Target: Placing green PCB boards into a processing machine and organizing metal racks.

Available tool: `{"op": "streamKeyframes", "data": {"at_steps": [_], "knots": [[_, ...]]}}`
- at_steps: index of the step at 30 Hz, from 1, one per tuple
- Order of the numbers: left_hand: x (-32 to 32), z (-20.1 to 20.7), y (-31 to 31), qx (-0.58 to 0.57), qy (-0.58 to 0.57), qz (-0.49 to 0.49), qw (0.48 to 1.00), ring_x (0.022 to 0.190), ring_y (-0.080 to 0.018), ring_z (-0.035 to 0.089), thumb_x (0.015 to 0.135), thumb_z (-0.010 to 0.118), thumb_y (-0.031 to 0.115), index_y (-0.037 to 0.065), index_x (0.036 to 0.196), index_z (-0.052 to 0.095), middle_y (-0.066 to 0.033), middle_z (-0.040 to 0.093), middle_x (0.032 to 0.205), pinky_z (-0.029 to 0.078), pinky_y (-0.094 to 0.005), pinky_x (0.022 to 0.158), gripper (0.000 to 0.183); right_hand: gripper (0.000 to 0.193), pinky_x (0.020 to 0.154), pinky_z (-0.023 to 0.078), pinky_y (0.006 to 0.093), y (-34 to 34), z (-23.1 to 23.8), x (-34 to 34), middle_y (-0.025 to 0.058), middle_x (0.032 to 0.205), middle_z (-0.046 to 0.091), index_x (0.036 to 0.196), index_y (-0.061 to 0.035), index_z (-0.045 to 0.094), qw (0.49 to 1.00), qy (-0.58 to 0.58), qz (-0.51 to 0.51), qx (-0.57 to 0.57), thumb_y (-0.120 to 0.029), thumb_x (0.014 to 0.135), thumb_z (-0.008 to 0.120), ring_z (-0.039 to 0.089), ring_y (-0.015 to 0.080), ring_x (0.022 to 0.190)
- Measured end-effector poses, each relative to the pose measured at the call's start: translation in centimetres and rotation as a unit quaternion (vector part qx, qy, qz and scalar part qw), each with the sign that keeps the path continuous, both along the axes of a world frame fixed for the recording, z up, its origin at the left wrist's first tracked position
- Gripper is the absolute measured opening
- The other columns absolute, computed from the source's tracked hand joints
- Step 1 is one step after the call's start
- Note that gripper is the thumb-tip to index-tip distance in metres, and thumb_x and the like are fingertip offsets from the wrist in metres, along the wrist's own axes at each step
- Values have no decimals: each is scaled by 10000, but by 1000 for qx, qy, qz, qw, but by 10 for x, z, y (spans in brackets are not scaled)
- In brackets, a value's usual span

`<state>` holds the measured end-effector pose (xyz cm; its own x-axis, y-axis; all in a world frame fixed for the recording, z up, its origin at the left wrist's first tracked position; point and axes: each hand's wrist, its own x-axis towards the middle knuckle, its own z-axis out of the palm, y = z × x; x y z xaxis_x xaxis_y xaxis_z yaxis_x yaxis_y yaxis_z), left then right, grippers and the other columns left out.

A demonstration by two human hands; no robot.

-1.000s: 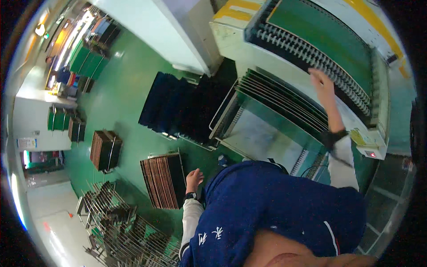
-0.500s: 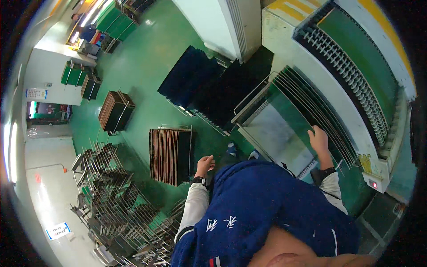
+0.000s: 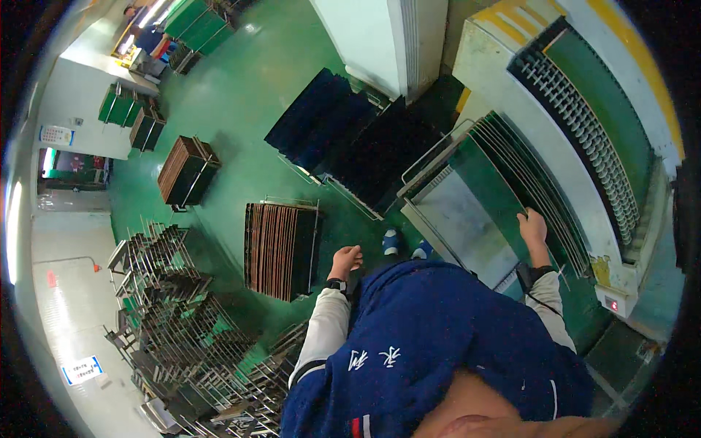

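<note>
Head camera: A person in a navy top and pale sleeves stands at a rack of thin, dark-edged panels on a green floor. The right hand, a dark band at its wrist, is at the edge of the nearest panel, which stands on the near side of the row in the rack. Its fingers are bent at that edge; whether they pinch it cannot be told. The left hand, with a watch at the wrist, is held out left of the rack, its fingers curled loosely in toward the thumb; whether the tips meet cannot be told. Two shoes show between that hand and the rack. Right of the rack stands a pale machine with a bank of rollers and a green board. Left of the rack, dark sheets fill neighbouring frames, and brown-edged boards stand in a carrier. Farther left of the rack, metal stands crowd together. A white pillar rises beyond the rack.
</note>
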<state>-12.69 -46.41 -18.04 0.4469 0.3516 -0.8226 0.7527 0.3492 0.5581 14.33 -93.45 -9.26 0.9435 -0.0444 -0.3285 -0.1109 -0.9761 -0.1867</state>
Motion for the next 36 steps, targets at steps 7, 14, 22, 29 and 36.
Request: {"op": "streamKeyframes", "data": {"at_steps": [7, 14, 22, 29, 36], "knots": [[2, 4, 31, 9, -22, 26, 999, 601, -113, 579, 856, 610, 277, 29, 1001, 612, -35, 623, 775, 463, -243, 528, 288, 465, 855, 451, 436, 2, 3, 21, 219, 1095, 596, 1121, 30, 574, 998, 5, 38, -53, -280, 779, 630, 567, 373, 1010], [-39, -20, 63, -18, 6, 55, 998, 573, -110, 555, 831, 630, 258, 31, 956, 614, -30, 606, 753, 455, -242, 504, 260, 381, 802, 474, 447, 17, -12, 20, 204, 1033, 621, 1030, -13, 618, 998, -18, -17, -53, -275, 758, 665, 590, 359, 968], [-70, -10, 91, -41, 107, -156, 981, 610, -104, 553, 766, 689, 257, 78, 868, 641, 5, 591, 772, 476, -253, 540, 211, 418, 778, 478, 447, 32, 9, 24, 213, 996, 633, 1038, 26, 618, 998, 14, -35, -50, -253, 735, 696, 596, 367, 948], [-90, -20, 87, -171, 55, -245, 953, 781, -176, 615, 757, 645, 109, 51, 1021, 607, -53, 633, 928, 534, -333, 683, 273, 430, 791, 483, 442, 10, -25, 38, 241, 1020, 614, 1026, 41, 612, 996, 12, 19, -92, -221, 703, 721, 589, 372, 970], [-92, -24, 91, -188, 57, -213, 957, 832, -207, 630, 739, 623, 62, 54, 1079, 584, -53, 637, 952, 539, -362, 721, 342, 369, 779, 479, 467, 9, -31, 46, 263, 973, 615, 958, 64, 611, 993, -4, -33, -112, -159, 669, 665, 590, 408, 936]]}}
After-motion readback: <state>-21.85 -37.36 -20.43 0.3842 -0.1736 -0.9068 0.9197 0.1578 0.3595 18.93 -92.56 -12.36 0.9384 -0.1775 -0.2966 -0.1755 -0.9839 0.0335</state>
